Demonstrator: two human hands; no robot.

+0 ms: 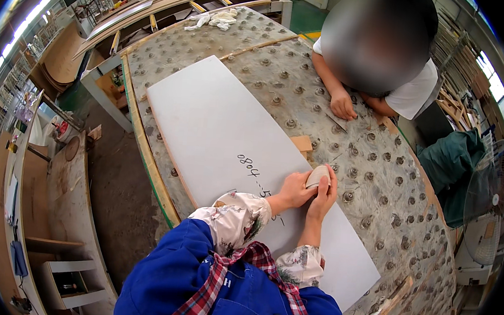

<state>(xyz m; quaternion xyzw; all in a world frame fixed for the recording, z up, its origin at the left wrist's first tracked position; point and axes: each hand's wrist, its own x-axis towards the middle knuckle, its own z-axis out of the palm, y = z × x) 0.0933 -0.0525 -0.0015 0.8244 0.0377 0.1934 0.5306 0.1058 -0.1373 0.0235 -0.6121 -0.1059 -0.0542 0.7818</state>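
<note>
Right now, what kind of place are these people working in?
It looks like a woodworking or furniture workshop. A long white panel lies on a big work table dotted with round rollers, curved wooden boards are stacked nearby, and both hands, left hand and right hand, press a small sanding block at the panel's edge.

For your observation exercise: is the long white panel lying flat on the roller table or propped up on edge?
Flat. The white panel lies face up across the roller table, and both hands, left hand and right hand, press a small sanding block at its edge.
</note>
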